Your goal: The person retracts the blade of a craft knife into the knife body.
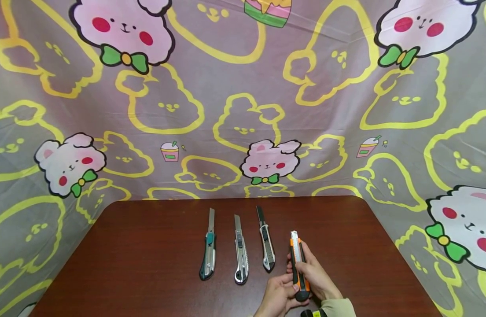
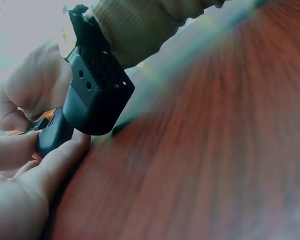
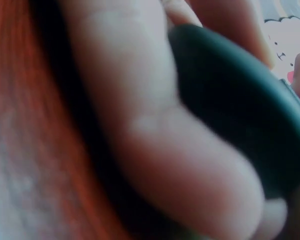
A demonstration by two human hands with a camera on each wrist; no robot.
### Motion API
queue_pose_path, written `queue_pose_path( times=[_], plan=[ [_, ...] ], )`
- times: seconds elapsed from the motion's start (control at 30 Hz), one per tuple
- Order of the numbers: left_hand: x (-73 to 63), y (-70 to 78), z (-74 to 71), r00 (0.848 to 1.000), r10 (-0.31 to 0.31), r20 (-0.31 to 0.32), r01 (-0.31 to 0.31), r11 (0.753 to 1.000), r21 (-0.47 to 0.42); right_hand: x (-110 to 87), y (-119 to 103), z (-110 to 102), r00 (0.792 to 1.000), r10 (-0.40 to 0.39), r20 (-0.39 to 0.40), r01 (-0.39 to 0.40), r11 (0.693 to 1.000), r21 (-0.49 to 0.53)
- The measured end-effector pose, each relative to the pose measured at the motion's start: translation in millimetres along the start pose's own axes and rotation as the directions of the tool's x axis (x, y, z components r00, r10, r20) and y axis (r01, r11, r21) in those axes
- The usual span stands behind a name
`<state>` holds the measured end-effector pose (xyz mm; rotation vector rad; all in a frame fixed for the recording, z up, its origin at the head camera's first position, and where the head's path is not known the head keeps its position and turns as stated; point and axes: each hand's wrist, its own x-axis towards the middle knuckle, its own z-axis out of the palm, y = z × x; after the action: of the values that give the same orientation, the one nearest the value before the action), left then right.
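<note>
An orange and black utility knife is held in both hands near the table's front right, its silver tip pointing away. My right hand grips it from the right side, thumb lying on top along the middle of the handle. My left hand pinches the rear end between thumb and fingers. In the left wrist view the black butt shows between the left thumb and a finger. A blurred finger lies against the dark handle end in the right wrist view.
Three more utility knives lie on the brown table with blades extended: a teal and black one, a silver one and a grey-and-black one. A patterned cloth hangs behind and beside the table. A black device sits at the right wrist.
</note>
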<state>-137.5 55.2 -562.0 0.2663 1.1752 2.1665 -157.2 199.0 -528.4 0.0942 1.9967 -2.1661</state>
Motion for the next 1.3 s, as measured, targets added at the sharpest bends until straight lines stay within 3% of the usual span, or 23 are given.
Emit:
queue_pose_path(
  times=[0.23, 0.67, 1.0, 1.13, 1.3],
  plan=[
    [0.1, 0.6, 0.5, 1.0, -0.003, 0.005, 0.003, 1.0, -0.005, -0.4, -2, 2, 0.999, 0.034, -0.025, -0.035, 0.999, -0.033],
    [0.6, 3.5, 0.6, 1.0, -0.001, -0.007, 0.001, 1.0, -0.013, -6.6, -7, -1, 1.0, -0.02, 0.019, 0.022, 0.993, -0.115],
    [0.3, 2.0, 1.7, 0.999, 0.015, -0.03, -0.016, 1.0, -0.019, -10.5, -10, 1, 0.997, -0.011, -0.071, -0.004, 0.98, -0.198],
    [0.1, 2.3, 3.9, 0.997, 0.074, -0.018, -0.074, 0.997, -0.003, -14.4, -18, -5, 0.994, -0.015, -0.108, -0.019, 0.952, -0.306],
    [0.4, 6.3, 5.5, 0.985, 0.174, 0.01, -0.174, 0.985, 0.007, -18.3, -32, -9, 0.986, -0.082, -0.143, -0.001, 0.865, -0.501]
  ],
)
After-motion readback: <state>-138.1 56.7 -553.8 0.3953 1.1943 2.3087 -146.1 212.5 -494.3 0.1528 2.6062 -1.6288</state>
